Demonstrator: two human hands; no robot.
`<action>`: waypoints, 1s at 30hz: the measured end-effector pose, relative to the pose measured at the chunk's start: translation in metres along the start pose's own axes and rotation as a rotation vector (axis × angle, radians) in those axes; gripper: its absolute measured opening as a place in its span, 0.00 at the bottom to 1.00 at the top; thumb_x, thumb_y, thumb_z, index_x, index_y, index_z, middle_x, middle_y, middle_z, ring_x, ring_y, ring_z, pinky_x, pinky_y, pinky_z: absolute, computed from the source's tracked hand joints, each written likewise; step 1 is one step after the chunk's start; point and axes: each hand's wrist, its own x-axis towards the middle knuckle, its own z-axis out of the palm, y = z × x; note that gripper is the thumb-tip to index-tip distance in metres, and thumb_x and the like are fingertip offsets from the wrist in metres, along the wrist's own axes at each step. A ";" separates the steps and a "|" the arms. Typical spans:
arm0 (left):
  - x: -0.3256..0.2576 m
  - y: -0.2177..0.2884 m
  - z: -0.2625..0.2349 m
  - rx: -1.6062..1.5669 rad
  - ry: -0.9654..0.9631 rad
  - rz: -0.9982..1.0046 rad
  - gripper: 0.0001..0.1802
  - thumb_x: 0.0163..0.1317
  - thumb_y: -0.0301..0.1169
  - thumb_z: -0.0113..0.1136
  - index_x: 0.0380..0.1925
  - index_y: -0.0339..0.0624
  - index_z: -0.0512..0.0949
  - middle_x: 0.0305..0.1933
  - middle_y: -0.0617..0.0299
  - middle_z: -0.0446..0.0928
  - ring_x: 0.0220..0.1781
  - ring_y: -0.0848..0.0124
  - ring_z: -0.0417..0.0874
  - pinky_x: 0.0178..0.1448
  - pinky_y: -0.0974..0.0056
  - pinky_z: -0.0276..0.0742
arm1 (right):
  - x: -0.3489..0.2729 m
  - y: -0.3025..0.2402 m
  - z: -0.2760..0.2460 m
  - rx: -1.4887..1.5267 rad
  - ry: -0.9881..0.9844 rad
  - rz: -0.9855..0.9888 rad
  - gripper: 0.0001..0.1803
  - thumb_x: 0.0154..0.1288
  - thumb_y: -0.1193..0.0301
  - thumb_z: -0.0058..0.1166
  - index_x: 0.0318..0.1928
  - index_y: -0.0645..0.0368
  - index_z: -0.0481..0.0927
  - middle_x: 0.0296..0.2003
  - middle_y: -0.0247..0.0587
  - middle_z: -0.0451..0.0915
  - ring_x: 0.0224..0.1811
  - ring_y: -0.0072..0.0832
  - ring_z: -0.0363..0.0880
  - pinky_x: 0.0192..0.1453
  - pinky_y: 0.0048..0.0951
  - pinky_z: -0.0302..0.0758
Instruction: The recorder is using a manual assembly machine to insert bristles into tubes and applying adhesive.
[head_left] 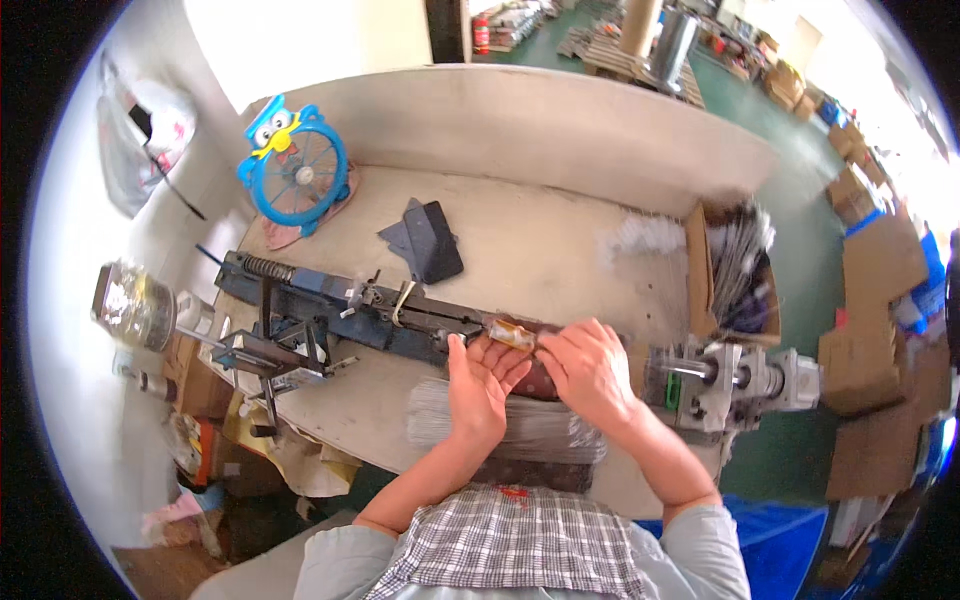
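Observation:
My left hand point(478, 388) is turned palm up, thumb raised and fingers stretched apart, below a small amber-and-white cylinder point(511, 334). Whether its fingertips touch the cylinder I cannot tell. At the cylinder's right end, my right hand point(590, 372) has its thumb and fingers pinched together; what sits between them is hidden. A long dark metal bench device point(400, 312) runs left from my hands, with a coil spring point(268, 266) at its far end. Under my wrists lies a bundle of thin grey wires point(510, 425).
A cardboard box point(700, 270) of thin wires stands at the right. Beside my right arm is a metal shaft mechanism point(745, 380). A blue toy-shaped fan point(300, 175) and a dark phone-like slab point(437, 243) are farther back. At left sits a crank frame point(275, 355).

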 end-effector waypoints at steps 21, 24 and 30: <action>-0.071 0.181 -0.338 0.042 0.992 0.560 0.25 0.59 0.50 0.59 0.45 0.42 0.74 0.43 0.66 0.77 0.42 0.74 0.77 0.43 0.70 0.71 | -0.070 0.024 0.003 -0.009 -0.417 0.091 0.02 0.54 0.73 0.54 0.30 0.52 0.78 0.30 0.34 0.76 0.38 0.35 0.79 0.36 0.37 0.77; -0.065 0.184 -0.350 0.031 1.060 0.586 0.24 0.60 0.49 0.59 0.45 0.41 0.74 0.45 0.65 0.76 0.43 0.74 0.77 0.44 0.70 0.71 | -0.070 0.020 -0.003 -0.022 -0.386 0.118 0.05 0.53 0.74 0.53 0.32 0.52 0.78 0.30 0.35 0.76 0.36 0.36 0.79 0.35 0.38 0.76; -0.046 0.103 -0.297 -0.102 0.830 0.594 0.18 0.63 0.42 0.56 0.44 0.40 0.72 0.45 0.60 0.76 0.44 0.71 0.78 0.49 0.67 0.75 | -0.074 0.023 -0.010 -0.013 -0.430 0.164 0.11 0.53 0.75 0.53 0.38 0.51 0.79 0.30 0.35 0.76 0.36 0.37 0.80 0.34 0.38 0.76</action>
